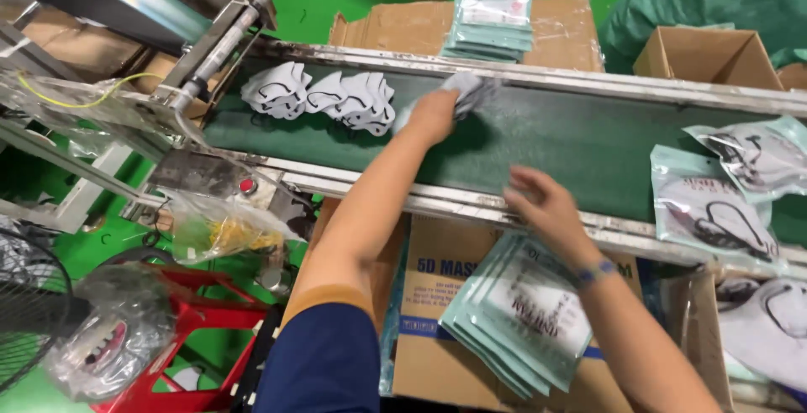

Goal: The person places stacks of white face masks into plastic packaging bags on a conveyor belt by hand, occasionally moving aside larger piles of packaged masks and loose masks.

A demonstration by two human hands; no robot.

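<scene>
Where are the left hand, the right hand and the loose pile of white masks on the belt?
left hand point(437, 114), head view, on the back of the hand.
right hand point(542, 203), head view, on the back of the hand.
pile of white masks point(324, 97), head view, on the middle of the pile.

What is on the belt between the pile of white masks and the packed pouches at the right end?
In the head view, only the left hand gripping a white mask; otherwise the green belt is bare.
</scene>
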